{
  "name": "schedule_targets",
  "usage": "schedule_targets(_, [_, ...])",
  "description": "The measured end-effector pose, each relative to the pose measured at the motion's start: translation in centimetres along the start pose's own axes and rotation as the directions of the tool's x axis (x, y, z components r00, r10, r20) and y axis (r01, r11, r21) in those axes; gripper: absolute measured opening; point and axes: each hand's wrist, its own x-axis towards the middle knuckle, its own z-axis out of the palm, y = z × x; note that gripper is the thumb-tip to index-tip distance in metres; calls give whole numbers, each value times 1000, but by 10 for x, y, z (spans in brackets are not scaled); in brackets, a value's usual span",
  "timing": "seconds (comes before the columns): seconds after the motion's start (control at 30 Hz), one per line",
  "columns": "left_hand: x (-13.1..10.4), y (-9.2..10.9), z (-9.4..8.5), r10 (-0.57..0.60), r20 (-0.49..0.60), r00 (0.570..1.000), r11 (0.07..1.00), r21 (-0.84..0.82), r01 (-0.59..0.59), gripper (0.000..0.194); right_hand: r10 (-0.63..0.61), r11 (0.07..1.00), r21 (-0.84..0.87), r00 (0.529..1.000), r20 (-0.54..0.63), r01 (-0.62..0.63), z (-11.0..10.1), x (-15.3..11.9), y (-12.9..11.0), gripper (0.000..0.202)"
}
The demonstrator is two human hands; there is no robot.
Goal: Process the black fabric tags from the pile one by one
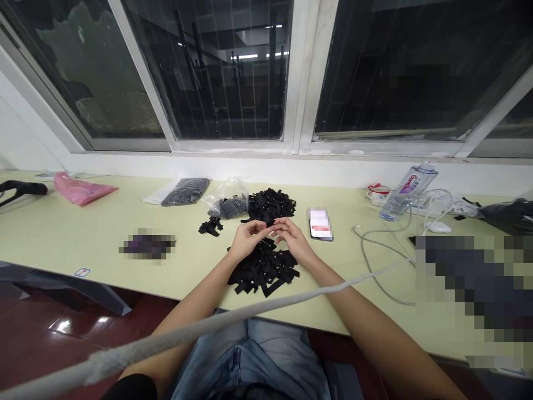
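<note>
While together, hands [249, 238] [292, 239] amid black strips [266, 269].

Wears blue denim jeans [250, 355], faded and creased across the lap, with a seam down the middle. Shows a plain black sleeve [131, 387] edge near the left elbow and dark cloth [250, 392] at the waist, mostly cut off. Has left hand [247, 239] and right hand [292, 241] bare, as are the forearms.
</note>
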Motion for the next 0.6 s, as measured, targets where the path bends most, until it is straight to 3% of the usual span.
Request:
schedule_targets(0.13, [13, -2, -7, 6, -67, 998, 999, 47, -2, 32, -75, 950, -306, 996, -49, 57, -5, 1, 11, 21])
schedule_targets(0.23, [30, -4, -13, 10, -81, 997, 990, 140, 2, 32, -145, 801, -581, 988, 49, 147, -9, 2, 23, 21])
schedule_targets(0.3, [46, -6, -17, 35, -73, 997, 955, 295, -12, 30, -164, 697, -691, 981, 104, 190, -9, 4, 31, 20])
schedule_targets(0.4, [79, -5, -18, 134, 10, 991, 792, 601, -113, 25, -139, 597, -779, 981, 135, 191, -7, 7, 38, 22])
schedule_targets(0.5, [117, 0, -15, 250, 148, 957, 536, 801, -264, 24, -102, 501, -847, 984, 146, 177, -4, 8, 40, 23])
schedule_targets(0.6, [143, 5, -12, 154, 233, 960, 290, 918, -270, 27, -92, 439, -879, 982, 164, 188, -2, 6, 38, 19])
